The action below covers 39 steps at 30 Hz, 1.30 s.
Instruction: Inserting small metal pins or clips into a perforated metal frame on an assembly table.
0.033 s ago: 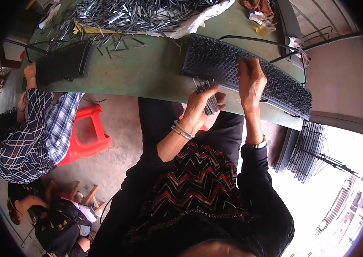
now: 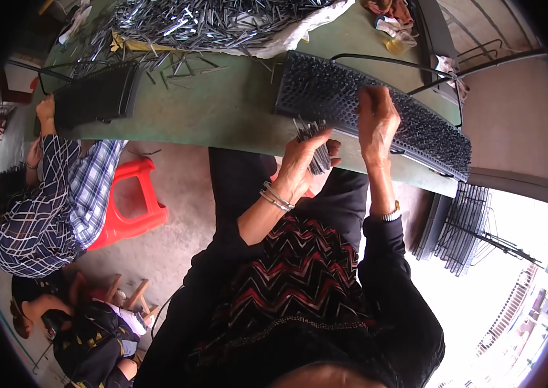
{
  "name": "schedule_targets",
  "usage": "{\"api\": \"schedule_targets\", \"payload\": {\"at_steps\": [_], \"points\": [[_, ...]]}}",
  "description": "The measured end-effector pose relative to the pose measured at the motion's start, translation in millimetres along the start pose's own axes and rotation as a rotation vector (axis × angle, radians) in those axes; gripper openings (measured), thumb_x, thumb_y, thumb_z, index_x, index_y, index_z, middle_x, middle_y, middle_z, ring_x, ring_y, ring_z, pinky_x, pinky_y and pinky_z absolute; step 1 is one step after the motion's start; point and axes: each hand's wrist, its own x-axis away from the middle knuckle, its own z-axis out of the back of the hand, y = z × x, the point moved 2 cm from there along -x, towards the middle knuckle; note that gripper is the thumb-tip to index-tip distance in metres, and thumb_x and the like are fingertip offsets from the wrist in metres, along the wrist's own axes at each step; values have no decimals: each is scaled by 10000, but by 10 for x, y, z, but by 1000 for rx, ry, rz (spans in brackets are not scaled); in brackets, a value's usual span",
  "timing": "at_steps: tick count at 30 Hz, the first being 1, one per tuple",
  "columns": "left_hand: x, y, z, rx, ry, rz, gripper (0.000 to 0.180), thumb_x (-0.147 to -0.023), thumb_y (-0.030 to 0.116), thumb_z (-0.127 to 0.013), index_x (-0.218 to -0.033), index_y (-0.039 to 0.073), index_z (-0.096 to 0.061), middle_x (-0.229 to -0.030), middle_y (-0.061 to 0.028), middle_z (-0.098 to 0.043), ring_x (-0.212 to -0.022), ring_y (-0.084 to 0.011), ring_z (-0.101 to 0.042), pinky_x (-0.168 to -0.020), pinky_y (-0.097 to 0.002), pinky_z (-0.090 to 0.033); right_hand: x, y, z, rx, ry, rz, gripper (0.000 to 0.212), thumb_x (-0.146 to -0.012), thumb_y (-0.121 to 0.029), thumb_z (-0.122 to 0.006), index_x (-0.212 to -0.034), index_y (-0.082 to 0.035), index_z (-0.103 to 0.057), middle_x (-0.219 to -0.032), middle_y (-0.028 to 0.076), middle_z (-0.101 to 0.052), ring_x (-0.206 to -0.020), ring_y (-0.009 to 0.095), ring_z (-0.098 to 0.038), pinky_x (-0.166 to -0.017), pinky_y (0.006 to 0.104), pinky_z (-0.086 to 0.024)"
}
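A bundle of thin dark rods (image 2: pixel 318 158) is clasped in my left hand (image 2: pixel 301 154), their ends fanning out above the thumb. This hand is at the table's near edge, just below a long black perforated panel (image 2: pixel 316 87). Rows of small holes cover the panel, and many on its right and upper parts have dark rod ends standing in them. Over the panel's middle, my right hand (image 2: pixel 377 123) is closed with its fingertips bent down toward the holes. Whatever those fingers pinch is hidden from view.
A big heap of loose rods (image 2: pixel 190 26) lies on white sheeting at the back of the green table (image 2: pixel 203 110). To the left, a co-worker's hand (image 2: pixel 45 108) touches another black panel (image 2: pixel 96 97). A red stool (image 2: pixel 133 216) stands below; black racks (image 2: pixel 464 226) lean at right.
My right hand has shifted very slightly left over the panel. The left hand and its rods are almost unmoved.
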Motion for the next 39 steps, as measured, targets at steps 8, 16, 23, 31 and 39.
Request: {"api": "schedule_targets", "payload": {"at_steps": [8, 16, 23, 31, 39], "points": [[-44, -1, 52, -68, -35, -30, 131, -832, 152, -668, -894, 56, -604, -740, -89, -656, -597, -142, -594, -471, -260, -455, -58, 18, -97, 24, -16, 36, 65, -828, -57, -633, -889, -35, -625, -748, 104, -630, -631, 163, -593, -625, 281, -477], [8, -5, 29, -66, -33, -71, 135, -820, 116, -668, -891, 20, -606, -736, -92, -650, -628, -153, -617, -477, -264, -461, -7, 34, -105, 69, -59, 85, 84, -817, -73, -647, -901, -64, -650, -761, 101, -634, -664, 197, -631, -627, 304, -490], [41, -9, -1, -69, -50, -83, 143, -814, 108, -674, -895, 5, -616, -741, -100, -654, -628, -156, -621, -478, -260, -462, 105, 21, -158, 303, -19, 194, 178, -789, -141, -699, -967, -135, -699, -830, 82, -576, -719, 230, -612, -641, 320, -495], [60, 18, -14, -164, -70, -101, 159, -825, 126, -665, -926, 9, -627, -792, -108, -671, -690, -167, -653, -504, -262, -471, 253, -104, 207, -274, -697, -321, 160, -853, -106, -617, -944, 24, -636, -753, 51, -629, -707, 98, -573, -638, 242, -461], [-51, 18, -41, -60, -32, -58, 180, -824, 127, -676, -958, 25, -611, -812, -105, -666, -703, -183, -657, -578, -301, -537, 115, -129, 204, -162, -170, -222, 78, -868, -64, -581, -899, 4, -604, -723, 51, -622, -617, 88, -578, -577, 234, -458]]}}
